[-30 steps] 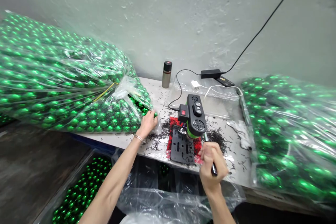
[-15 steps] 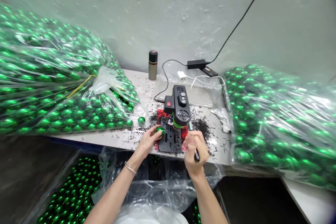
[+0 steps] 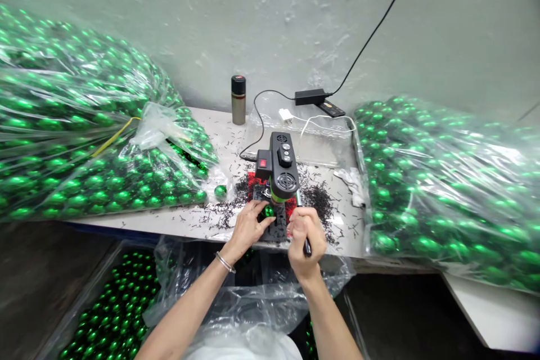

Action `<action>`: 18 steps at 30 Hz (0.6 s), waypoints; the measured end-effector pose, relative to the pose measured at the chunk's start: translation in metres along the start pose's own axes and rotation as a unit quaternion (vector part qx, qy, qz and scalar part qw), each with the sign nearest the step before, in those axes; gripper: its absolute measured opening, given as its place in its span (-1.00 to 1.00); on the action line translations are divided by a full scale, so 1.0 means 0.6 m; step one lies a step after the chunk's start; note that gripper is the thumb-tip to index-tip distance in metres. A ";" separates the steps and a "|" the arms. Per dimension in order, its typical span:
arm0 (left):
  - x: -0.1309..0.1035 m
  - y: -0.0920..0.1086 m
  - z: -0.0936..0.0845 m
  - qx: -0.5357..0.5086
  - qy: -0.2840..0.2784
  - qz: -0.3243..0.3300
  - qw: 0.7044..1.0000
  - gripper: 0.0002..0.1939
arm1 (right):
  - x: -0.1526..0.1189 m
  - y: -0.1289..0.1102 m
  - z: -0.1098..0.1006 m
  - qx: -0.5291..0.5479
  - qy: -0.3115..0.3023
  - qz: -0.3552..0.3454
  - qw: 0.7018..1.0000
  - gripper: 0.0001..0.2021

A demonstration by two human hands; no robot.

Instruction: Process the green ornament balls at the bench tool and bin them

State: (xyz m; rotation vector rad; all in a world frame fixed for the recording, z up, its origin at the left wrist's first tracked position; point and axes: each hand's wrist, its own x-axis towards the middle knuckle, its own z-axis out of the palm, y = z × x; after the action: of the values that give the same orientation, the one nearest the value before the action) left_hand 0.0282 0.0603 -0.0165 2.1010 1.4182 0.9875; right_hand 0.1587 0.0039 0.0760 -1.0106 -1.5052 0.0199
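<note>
My left hand (image 3: 248, 227) pinches a shiny green ball (image 3: 269, 211) between thumb and fingers, just below the front of a small black bench drill press (image 3: 285, 163). Whether the bit touches the ball is hidden by the drill's head. Wrapped in a fist, my right hand (image 3: 309, 241) grips the press's lever handle (image 3: 307, 247), whose black end shows under the palm. The slotted base plate (image 3: 276, 232) lies beneath the ball. Another green ball (image 3: 220, 192) rests on the table to the left.
Large clear bags of green balls stand left (image 3: 105, 174) and right (image 3: 422, 197). Black shavings (image 3: 319, 202) litter the table around red material. Behind are a bottle (image 3: 238, 100), a power adapter (image 3: 311, 97) and a white cable. Below the edge, a plastic-lined container holds more balls (image 3: 113, 304).
My left hand has moved right with the green ball, from beside the base plate to under the drill head. My right hand stays on the lever handle. The view has shifted slightly.
</note>
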 end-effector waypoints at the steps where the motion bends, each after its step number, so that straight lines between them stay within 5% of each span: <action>1: -0.001 -0.004 0.005 -0.003 0.011 0.010 1.000 -0.66 | -0.001 0.000 0.000 0.000 0.000 0.002 1.000 -0.72; 6: -0.008 -0.017 0.023 -0.028 0.057 0.060 0.996 -0.66 | -0.015 0.009 0.005 0.013 0.008 0.003 1.000 -0.73; 18: -0.011 -0.020 0.028 -0.038 0.055 0.067 0.996 -0.65 | -0.087 0.087 0.035 0.026 0.048 -0.050 0.997 -0.73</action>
State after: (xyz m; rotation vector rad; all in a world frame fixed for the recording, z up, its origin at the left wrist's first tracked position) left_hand 0.0318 0.0594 -0.0379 2.1365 1.2831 1.2076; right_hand 0.1637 0.0167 0.0004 -0.8812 -1.4579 -0.0600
